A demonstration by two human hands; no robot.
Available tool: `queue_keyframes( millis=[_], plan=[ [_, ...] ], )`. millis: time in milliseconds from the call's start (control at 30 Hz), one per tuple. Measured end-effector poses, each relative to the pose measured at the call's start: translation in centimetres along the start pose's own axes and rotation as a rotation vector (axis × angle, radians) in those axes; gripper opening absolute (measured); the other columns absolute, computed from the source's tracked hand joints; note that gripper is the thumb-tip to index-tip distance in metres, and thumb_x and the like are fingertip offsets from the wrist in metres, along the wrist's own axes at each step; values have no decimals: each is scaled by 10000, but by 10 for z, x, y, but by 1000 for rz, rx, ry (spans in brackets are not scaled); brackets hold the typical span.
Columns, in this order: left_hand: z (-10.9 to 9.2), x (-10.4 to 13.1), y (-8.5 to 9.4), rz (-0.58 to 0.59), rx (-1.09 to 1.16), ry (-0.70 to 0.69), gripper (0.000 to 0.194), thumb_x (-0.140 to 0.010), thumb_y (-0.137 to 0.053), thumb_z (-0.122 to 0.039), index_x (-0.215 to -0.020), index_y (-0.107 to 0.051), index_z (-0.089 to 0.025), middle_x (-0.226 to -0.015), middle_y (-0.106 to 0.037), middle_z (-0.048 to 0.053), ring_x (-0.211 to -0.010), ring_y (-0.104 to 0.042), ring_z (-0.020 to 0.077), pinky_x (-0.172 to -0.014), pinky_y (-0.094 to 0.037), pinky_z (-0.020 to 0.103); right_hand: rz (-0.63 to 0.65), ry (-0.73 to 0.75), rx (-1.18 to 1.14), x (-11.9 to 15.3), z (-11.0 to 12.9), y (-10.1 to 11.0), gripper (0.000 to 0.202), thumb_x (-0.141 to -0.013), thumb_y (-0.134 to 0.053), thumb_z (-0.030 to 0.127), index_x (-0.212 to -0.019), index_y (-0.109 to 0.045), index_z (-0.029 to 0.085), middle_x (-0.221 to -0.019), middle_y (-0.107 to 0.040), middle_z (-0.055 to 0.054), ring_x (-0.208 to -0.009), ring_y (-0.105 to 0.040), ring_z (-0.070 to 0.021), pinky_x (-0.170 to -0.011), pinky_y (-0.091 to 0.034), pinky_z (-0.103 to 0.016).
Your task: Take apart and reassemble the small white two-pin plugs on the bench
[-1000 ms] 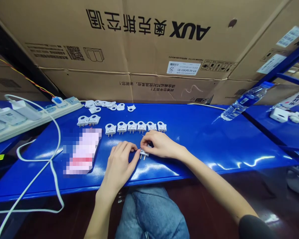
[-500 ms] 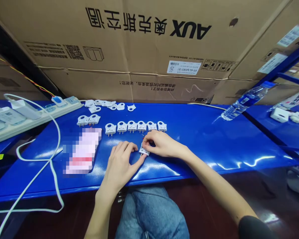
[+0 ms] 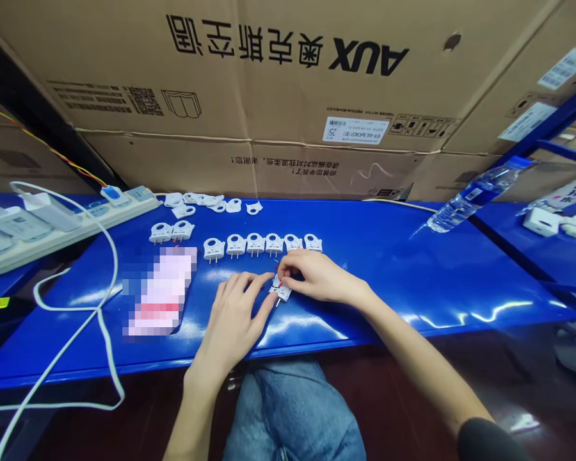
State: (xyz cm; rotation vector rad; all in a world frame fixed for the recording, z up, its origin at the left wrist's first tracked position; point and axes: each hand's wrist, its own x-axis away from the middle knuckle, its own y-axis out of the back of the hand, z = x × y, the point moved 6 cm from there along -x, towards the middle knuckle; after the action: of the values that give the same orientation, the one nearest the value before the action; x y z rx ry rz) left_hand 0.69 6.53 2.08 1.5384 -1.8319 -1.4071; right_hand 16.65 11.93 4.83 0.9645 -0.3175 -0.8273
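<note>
A white two-pin plug [image 3: 280, 293] lies on the blue table top with its inside facing up and its pins toward me. My left hand [image 3: 237, 310] steadies its left edge between thumb and index finger. The fingertips of my right hand [image 3: 303, 274] pinch a small red wire [image 3: 280, 283] over the upper part of this plug, and they cover some of it. Behind my hands stands a row of several similar white plugs [image 3: 255, 242], each with a ring-shaped grip and pins facing me. Two more plugs [image 3: 182, 230] sit to the left.
Several white cover pieces [image 3: 201, 200] lie along the back. A blurred pink object [image 3: 163, 291] rests left of my hands. Farther left are a power strip [image 3: 77, 230] and a looped white cable [image 3: 106, 339]. A water bottle [image 3: 477, 195] stands at right before a large carton [image 3: 288, 89].
The plug has turned and tilted slightly under my hands. My left thumb has drawn back from its lower edge to the left side, and my right fingertips have shifted slightly, showing the red wire.
</note>
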Motion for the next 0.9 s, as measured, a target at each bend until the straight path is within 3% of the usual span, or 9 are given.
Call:
queue_keyframes(
  millis=[233, 900],
  plan=[
    [3, 0, -1, -2, -40, -9, 342, -1087, -393, -263, -1305, -657, -274, -1187, -680, 78, -1087, -607, 265, -931, -463, 443, 48, -1, 3, 1, 0, 0, 90, -938, -668, 123, -972, -718, 190, -943, -680, -24, -882, -613, -167, -779, -439, -272],
    [1, -2, 2, -38, 10, -14, 185, -1082, -454, -307, -1082, -626, -237, -1100, -691, 42, -1051, -633, 248, -909, -452, 407, 107, 24, 35, 0, 6, -6, 121, -1005, -653, 207, -1043, -767, 202, -991, -683, -51, -941, -635, -194, -807, -447, -296]
  ],
)
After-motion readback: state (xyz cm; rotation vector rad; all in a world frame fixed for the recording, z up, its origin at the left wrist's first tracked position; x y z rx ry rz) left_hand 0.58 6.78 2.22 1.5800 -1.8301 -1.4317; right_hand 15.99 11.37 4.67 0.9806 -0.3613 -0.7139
